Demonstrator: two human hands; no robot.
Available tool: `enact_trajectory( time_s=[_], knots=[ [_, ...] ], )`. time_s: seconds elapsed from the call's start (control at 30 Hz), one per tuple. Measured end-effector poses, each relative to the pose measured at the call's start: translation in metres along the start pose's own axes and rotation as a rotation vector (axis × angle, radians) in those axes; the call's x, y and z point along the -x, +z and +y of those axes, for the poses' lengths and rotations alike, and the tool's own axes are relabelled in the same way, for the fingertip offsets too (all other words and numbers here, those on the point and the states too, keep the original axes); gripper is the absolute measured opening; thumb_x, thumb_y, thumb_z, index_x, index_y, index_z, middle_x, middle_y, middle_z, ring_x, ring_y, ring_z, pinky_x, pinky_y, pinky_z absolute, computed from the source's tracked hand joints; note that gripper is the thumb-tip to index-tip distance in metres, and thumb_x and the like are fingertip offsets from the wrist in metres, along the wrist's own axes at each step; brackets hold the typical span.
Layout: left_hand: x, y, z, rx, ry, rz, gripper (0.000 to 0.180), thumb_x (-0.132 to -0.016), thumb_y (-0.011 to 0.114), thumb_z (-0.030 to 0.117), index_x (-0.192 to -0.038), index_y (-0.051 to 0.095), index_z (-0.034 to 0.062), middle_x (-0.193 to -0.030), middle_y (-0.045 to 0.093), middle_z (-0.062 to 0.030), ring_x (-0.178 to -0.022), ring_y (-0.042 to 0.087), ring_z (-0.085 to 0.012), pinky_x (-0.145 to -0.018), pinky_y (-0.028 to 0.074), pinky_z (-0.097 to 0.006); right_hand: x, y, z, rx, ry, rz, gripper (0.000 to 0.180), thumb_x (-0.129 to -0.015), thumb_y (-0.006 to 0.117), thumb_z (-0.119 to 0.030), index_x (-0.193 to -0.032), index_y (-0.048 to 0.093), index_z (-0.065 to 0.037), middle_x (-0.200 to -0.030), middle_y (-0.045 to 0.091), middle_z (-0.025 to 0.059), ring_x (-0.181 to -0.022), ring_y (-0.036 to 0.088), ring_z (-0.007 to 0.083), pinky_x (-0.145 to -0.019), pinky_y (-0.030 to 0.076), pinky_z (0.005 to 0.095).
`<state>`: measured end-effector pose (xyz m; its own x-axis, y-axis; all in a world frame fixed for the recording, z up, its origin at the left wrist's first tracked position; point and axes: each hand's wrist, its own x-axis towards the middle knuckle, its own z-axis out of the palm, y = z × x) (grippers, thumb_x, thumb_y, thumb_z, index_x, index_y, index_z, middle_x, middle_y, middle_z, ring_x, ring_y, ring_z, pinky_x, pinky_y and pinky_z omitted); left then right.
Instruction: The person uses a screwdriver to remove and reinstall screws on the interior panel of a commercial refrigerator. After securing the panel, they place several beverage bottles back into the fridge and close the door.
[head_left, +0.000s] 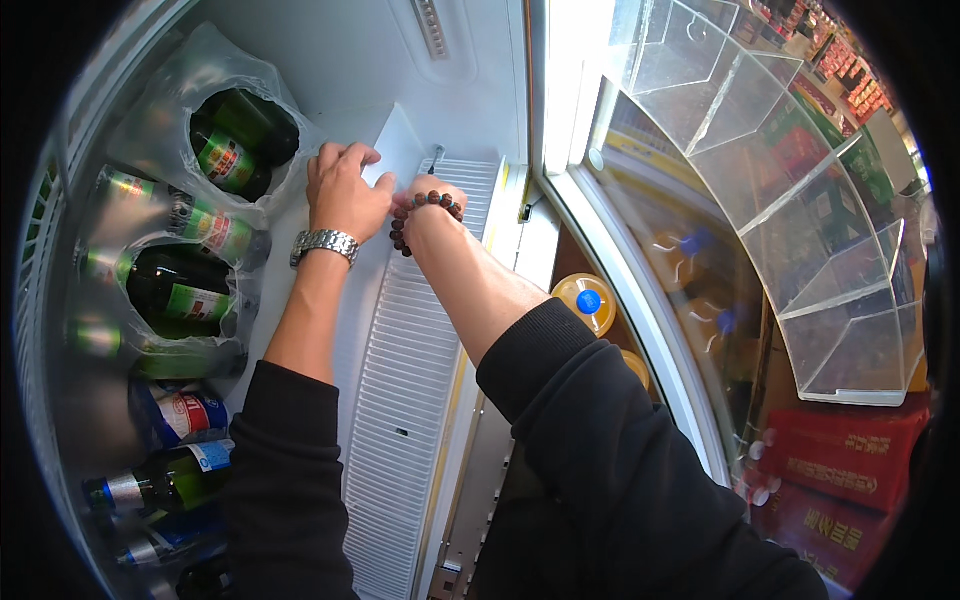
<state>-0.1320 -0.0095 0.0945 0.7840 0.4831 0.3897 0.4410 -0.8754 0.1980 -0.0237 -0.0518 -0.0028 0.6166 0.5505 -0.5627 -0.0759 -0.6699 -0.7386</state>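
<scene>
My left hand, with a metal watch on its wrist, reaches to the white inner step of a display fridge. Its fingers are bent and spread apart, and nothing shows in them. Close beside it, my right hand is down at the far end of a long white slatted grille. A dark bead bracelet circles the right wrist, and the fingers are mostly hidden behind the hand. Just past that hand a thin grey metal piece sticks up; I cannot tell whether the hand touches it.
Green bottles in torn clear plastic wrap and loose bottles line the left side by a wire rack. The glass door curves at right. Beyond are yellow-lidded containers, clear acrylic bins and red cartons.
</scene>
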Motion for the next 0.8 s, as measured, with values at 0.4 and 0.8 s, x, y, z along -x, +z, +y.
enact_trajectory(
  time_s=[0.4,0.8],
  knots=[
    [0.006,0.009,0.006,-0.041,-0.085,0.020,0.033,-0.078,0.077,0.022,-0.109,0.069,0.0165,-0.126,0.056,-0.0114,-0.119,0.048,-0.0371,-0.107,0.042,-0.046,-0.005,-0.005,-0.003,1.019,-0.284,-0.134,0.030,-0.090,0.059,-0.046,-0.068,0.045,-0.032,-0.069,0.043,-0.0064,-0.059,0.042,0.0144,-0.052,0.040,0.0290],
    [0.008,0.011,0.007,0.015,-0.077,0.070,0.027,-0.075,0.071,0.020,-0.102,0.073,0.0144,-0.123,0.057,-0.0121,-0.116,0.049,-0.0378,-0.107,0.041,-0.046,0.041,-0.025,-0.019,0.679,-0.045,0.022,0.017,-0.091,0.075,-0.036,-0.087,0.075,-0.019,-0.090,0.073,-0.0024,-0.078,0.069,0.0119,-0.065,0.056,0.0254]
  ],
)
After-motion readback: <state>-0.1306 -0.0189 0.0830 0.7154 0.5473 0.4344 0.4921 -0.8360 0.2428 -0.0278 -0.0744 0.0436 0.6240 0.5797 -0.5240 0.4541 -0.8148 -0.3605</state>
